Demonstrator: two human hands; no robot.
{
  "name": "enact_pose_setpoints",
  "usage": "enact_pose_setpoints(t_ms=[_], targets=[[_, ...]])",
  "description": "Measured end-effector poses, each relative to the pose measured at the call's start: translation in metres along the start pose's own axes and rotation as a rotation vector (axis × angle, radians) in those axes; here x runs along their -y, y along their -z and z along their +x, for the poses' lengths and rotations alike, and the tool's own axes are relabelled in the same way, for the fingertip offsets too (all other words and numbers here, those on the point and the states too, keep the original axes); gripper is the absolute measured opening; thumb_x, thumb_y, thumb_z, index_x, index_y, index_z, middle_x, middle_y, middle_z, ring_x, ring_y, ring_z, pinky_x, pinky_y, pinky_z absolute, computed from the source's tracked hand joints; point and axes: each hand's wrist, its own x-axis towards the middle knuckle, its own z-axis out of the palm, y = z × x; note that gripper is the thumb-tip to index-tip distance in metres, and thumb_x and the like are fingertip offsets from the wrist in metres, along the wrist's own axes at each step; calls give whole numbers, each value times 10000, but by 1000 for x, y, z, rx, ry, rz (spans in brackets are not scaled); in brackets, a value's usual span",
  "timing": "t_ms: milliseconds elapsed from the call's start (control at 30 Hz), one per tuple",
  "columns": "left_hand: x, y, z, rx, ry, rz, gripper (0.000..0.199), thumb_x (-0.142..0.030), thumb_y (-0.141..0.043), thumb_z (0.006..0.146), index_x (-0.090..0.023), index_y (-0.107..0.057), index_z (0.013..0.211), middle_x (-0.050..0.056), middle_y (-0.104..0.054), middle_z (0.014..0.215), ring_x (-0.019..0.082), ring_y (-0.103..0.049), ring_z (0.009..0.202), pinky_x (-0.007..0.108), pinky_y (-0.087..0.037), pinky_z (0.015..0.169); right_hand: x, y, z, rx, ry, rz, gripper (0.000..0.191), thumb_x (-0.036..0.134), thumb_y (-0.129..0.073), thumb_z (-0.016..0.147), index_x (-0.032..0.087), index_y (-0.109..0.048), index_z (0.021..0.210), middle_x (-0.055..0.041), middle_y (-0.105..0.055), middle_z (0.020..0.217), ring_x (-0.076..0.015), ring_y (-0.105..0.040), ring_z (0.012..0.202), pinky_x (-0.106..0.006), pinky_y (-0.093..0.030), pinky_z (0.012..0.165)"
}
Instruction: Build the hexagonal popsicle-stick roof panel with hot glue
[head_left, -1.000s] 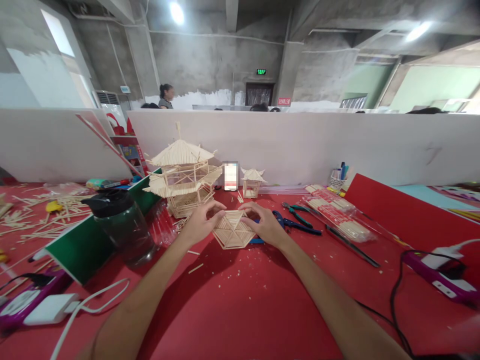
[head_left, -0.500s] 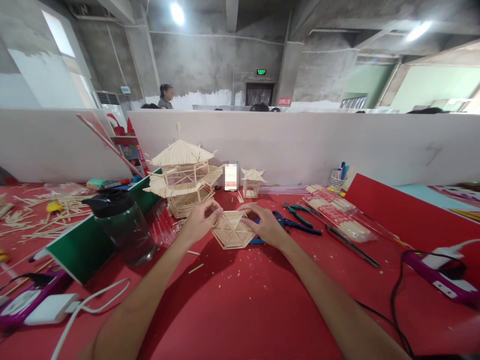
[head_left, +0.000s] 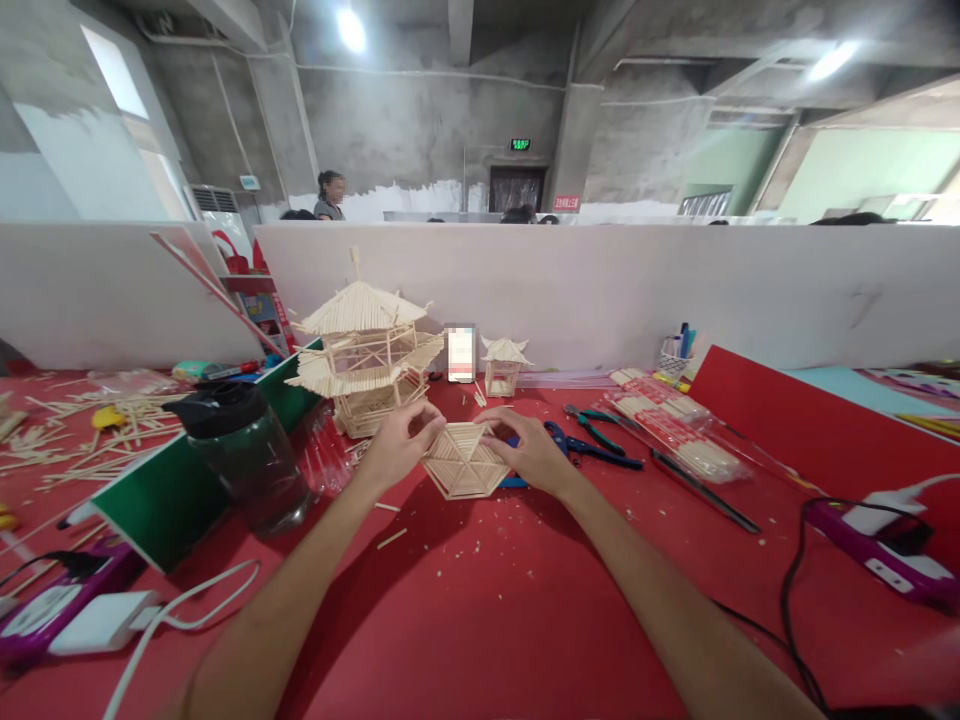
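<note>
The hexagonal stick panel (head_left: 466, 472) sits between the fingertips of both hands, most of its face spreading nearer than them. The left hand (head_left: 403, 446) has thumb and fingers pinched on its far left corner; the right hand (head_left: 531, 452) clamps the far right edge, thumb over the face. It looks light, fairly stiff and hardly slippery, but its thin, seemingly glued sticks could snap or come loose, so the rim beneath the fingertips seems the safest hold.
</note>
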Motion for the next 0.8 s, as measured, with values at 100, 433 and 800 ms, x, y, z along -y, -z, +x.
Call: enact_pose_setpoints(t_ms=[100, 433, 800], targets=[[1, -1, 0, -2, 19, -7, 233, -364, -519, 873, -170, -600, 775, -7, -596, 697, 142, -528, 650, 264, -408, 634, 0, 0, 0, 2, 0, 5, 198, 265, -584, 848, 219, -638, 1034, -13, -689, 892, -161, -625, 814, -277, -451, 774], [0, -1, 0, 1, 11, -31, 278, -391, -486, 901, -167, -612, 797, 3, -620, 734, 151, -554, 689, 257, -426, 656, 0, 1, -1, 21, -15, 18, 216, 275, -581, 856, 225, -622, 1062, -12, -693, 866, -163, -625, 778, -283, -454, 749], [1, 12, 2, -325, 119, -90, 287, -410, -548, 862, -160, -647, 761, 17, -650, 695, 150, -585, 663, 266, -454, 671, 2, 2, -1, 27, 4, -8, 202, 284, -583, 864, 224, -620, 1054, 4, -651, 827, -147, -592, 763, -270, -447, 749]])
